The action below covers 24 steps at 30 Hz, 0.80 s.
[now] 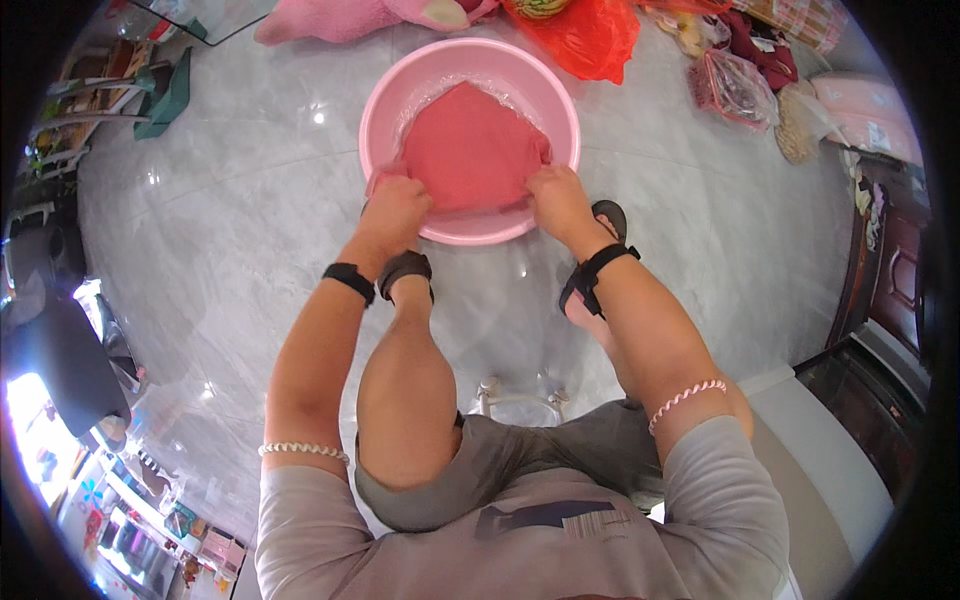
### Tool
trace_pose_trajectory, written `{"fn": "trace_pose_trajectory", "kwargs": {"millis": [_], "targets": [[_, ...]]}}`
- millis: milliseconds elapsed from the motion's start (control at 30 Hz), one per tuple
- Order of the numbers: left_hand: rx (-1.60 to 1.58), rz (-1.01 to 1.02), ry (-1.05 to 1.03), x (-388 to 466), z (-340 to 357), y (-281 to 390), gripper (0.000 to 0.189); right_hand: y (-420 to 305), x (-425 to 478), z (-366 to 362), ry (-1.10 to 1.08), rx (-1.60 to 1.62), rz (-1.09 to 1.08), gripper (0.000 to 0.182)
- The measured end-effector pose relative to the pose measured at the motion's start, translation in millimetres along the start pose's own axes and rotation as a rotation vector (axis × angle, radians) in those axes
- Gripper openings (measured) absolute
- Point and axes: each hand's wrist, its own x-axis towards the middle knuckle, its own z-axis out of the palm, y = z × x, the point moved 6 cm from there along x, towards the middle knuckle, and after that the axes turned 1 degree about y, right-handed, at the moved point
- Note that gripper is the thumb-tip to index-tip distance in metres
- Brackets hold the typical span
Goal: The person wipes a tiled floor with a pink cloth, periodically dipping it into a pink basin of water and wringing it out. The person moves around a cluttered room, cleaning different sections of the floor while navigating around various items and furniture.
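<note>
A round pink plastic basin (373, 91) stands on the floor in front of me, with sudsy water along its inner edge. Spread across it lies a wet red cloth (474, 146). My left hand (396, 210) is closed on the cloth's near left corner, at the basin's rim. On the near right side, my right hand (559, 201) grips the cloth's other corner, also over the rim. Both hands show their backs, and the fingertips are hidden. A black strap is around each wrist.
Beyond the basin lie a pink plush item (352, 19) and a red plastic bag (592, 37). Bagged goods (733, 88) lie at the far right. My sandalled feet are just behind the basin. A green-based object (166, 97) stands at the left.
</note>
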Motion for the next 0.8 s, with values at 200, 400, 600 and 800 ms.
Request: {"fn": "trace_pose_trajectory", "kwargs": {"millis": [200,400,600,800], "targets": [[-0.132,-0.099,-0.159,12,34,-21,0.009,-1,31,13,-0.384,0.091,0.095,0.026],[-0.232,-0.489,0.363,60,-33,-59,0.016,53,75,-16,0.067,0.675,0.48,0.025],[-0.084,-0.324,0.113,54,26,-60,0.017,35,71,14,0.124,0.289,0.303,0.032],[0.035,-0.335,0.163,60,33,-53,0.027,23,70,25,0.269,0.151,0.363,0.056]]}}
